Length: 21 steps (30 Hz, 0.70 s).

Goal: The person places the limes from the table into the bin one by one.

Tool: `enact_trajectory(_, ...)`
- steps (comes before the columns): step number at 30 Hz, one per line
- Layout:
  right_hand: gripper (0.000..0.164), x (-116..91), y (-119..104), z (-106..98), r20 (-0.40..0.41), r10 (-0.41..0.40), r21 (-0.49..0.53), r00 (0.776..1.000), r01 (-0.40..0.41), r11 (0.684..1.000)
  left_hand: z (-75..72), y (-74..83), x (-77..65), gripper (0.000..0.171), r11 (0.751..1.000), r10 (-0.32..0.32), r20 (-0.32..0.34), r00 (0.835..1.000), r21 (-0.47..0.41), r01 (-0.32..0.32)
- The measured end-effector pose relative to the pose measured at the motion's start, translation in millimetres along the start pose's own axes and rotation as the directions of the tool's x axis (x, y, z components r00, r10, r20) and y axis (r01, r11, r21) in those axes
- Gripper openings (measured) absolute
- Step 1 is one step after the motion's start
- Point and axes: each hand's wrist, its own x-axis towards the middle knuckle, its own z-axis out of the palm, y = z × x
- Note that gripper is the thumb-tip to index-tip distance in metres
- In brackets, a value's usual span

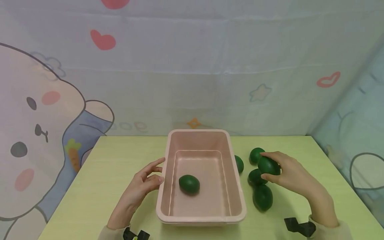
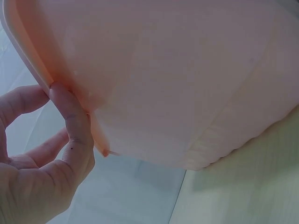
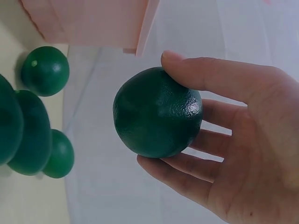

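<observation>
A pink rectangular box (image 1: 228, 186) stands on the table, one dark green oval fruit (image 1: 189, 185) lying inside it. At its left long side is my left hand (image 1: 138, 189); thumb and fingers hold the rim (image 2: 39, 70), bent against it. My right hand (image 1: 292, 171) grips another fruit (image 3: 156, 114) of the same kind between thumb and fingers; its skin is glossy and finely pebbled. This held fruit is raised above several more green fruits, among them a front one (image 1: 263, 198), a middle one (image 1: 256, 177) and a back one (image 1: 256, 155).
Close by the box's right wall sits a further green fruit (image 1: 239, 164), partly hidden by it. The pale yellow-green table (image 1: 120, 151) ends at the back against a printed curtain (image 1: 210, 83). Another cloth (image 1: 360, 133) hangs at the right.
</observation>
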Motion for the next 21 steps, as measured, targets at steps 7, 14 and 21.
enact_trajectory(7, 0.063, 11, -11, -10, 0.011, -0.055, -0.044, 0.998, 0.056, 0.997, 0.2, 1.2, 0.2, 0.061, 1.000, -0.007, -0.004, 1.000, 0.003, 0.007)
enact_trajectory(14, 0.062, 23, -26, -19, 0.007, -0.107, -0.046, 0.994, 0.108, 0.993, -0.3, 1.2, -1.0, 0.061, 1.000, -0.007, -0.006, 1.000, -0.001, 0.007)
enact_trajectory(21, 0.064, 34, -37, -25, 0.020, -0.101, -0.105, 0.995, 0.102, 0.989, 0.5, 1.3, -0.3, 0.061, 1.000, -0.018, -0.008, 1.000, -0.001, 0.018)
